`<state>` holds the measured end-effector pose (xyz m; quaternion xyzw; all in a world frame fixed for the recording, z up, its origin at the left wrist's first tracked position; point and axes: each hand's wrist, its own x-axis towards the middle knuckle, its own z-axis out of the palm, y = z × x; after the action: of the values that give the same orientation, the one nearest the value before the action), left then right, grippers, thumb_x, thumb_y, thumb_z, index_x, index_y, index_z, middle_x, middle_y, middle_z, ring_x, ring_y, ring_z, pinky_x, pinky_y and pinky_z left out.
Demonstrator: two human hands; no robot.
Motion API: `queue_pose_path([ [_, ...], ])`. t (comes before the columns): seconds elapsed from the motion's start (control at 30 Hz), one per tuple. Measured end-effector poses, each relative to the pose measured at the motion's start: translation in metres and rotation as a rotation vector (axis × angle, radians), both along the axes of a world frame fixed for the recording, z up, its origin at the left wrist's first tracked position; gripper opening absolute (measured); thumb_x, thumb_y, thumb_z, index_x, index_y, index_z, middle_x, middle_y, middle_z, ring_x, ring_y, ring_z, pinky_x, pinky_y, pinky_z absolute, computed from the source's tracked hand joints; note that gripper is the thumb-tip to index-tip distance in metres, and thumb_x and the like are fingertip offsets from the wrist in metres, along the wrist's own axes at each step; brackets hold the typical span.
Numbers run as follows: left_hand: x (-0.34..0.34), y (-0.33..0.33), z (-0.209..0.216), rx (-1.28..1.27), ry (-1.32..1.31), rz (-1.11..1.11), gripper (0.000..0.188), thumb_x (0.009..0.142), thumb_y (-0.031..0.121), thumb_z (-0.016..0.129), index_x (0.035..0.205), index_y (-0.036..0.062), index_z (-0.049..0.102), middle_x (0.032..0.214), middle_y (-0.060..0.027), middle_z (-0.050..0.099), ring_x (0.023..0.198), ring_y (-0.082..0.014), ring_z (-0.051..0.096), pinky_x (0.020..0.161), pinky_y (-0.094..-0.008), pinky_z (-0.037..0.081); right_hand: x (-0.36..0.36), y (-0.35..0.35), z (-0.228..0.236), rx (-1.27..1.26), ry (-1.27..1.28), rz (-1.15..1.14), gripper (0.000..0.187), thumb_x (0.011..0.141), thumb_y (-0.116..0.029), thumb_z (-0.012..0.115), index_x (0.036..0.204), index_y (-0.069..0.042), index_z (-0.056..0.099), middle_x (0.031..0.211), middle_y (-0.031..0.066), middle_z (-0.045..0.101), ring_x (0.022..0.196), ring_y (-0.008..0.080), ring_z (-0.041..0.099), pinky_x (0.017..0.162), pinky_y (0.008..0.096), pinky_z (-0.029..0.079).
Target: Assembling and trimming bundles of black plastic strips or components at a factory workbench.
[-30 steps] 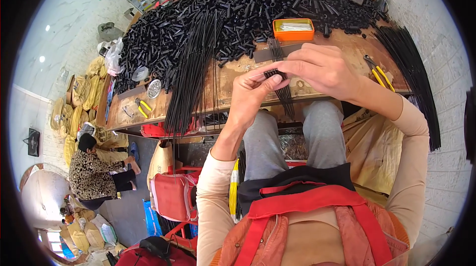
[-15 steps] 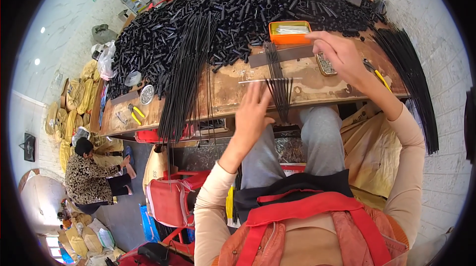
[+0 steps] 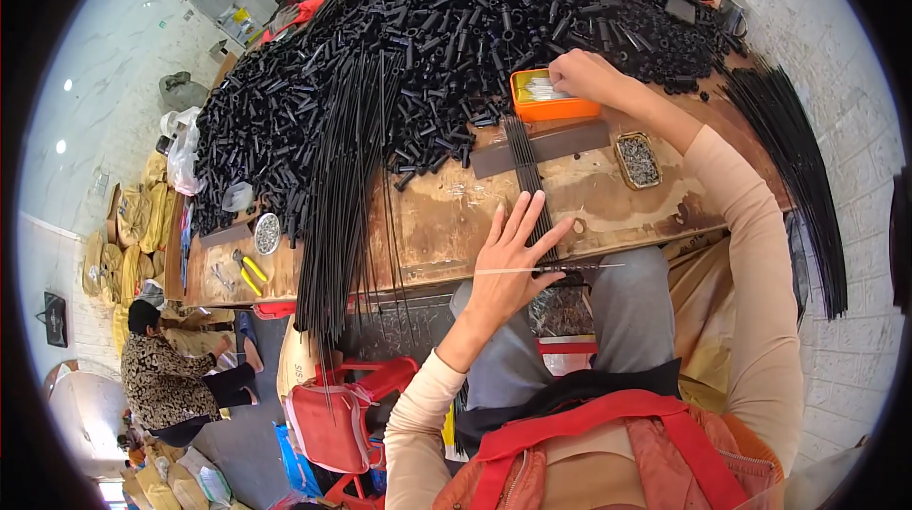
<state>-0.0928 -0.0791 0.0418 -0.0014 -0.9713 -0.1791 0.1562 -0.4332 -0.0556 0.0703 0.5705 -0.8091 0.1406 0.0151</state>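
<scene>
The rods (image 3: 522, 151), thin, straight and black, lie side by side in a narrow bundle across a grey strip (image 3: 579, 141) and on under the left hand (image 3: 503, 258). A thin pale stick (image 3: 594, 267) runs crosswise over that hand, near the desk's front edge. The orange box (image 3: 562, 111), oblong, holds slim white sticks (image 3: 540, 89).

The left hand is palm down, its grip released and fingers spread over the rods. The right arm stretches forward, the right hand (image 3: 579, 75) at the box with curled fingers; whether its grip has a stick cannot be told.

The desk (image 3: 442, 220) is worn, stained wood, with a heap of black tubes (image 3: 475, 26) behind, a tin (image 3: 638, 160) of small metal bits and yellow-handled pliers (image 3: 252, 273). Left are a red chair (image 3: 328, 420) and a seated person (image 3: 166, 372); right, a white wall (image 3: 841, 111).
</scene>
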Motion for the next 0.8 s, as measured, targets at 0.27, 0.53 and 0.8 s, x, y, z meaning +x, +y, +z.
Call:
queue_pose_path([
  [0.27, -0.011, -0.010, 0.010, -0.047, -0.032, -0.065, 0.086, 0.063, 0.031, 0.083, 0.141, 0.0255, 0.045, 0.153, -0.0185, 0.026, 0.142, -0.0351, 0.025, 0.115, -0.0484, 0.024, 0.016, 0.011, 0.009, -0.217, 0.112, 0.022, 0.008, 0.079, -0.011, 0.059, 0.083, -0.006, 0.064, 0.073, 0.0152, 0.063, 0.072, 0.0355, 0.063, 0.063, 0.0440, 0.051],
  [0.53, -0.012, -0.016, 0.003, -0.067, -0.060, -0.096, 0.082, 0.065, 0.033, 0.082, 0.138, 0.0241, 0.047, 0.153, -0.0190, 0.025, 0.142, -0.0361, 0.024, 0.114, -0.0484, 0.024, 0.078, 0.032, -0.018, -0.258, 0.163, 0.272, 0.007, 0.084, -0.009, 0.058, 0.082, -0.003, 0.057, 0.074, 0.0152, 0.058, 0.068, 0.0360, 0.061, 0.058, 0.0450, 0.049],
  [0.8, -0.012, -0.016, -0.001, -0.045, -0.034, -0.102, 0.098, 0.054, 0.025, 0.087, 0.141, 0.0251, 0.042, 0.154, -0.0172, 0.024, 0.143, -0.0351, 0.022, 0.114, -0.0497, 0.025, 0.081, 0.036, -0.032, -0.259, 0.130, 0.210, 0.032, 0.079, -0.002, 0.060, 0.111, -0.004, 0.062, 0.086, 0.0124, 0.058, 0.077, 0.0332, 0.062, 0.068, 0.0432, 0.051],
])
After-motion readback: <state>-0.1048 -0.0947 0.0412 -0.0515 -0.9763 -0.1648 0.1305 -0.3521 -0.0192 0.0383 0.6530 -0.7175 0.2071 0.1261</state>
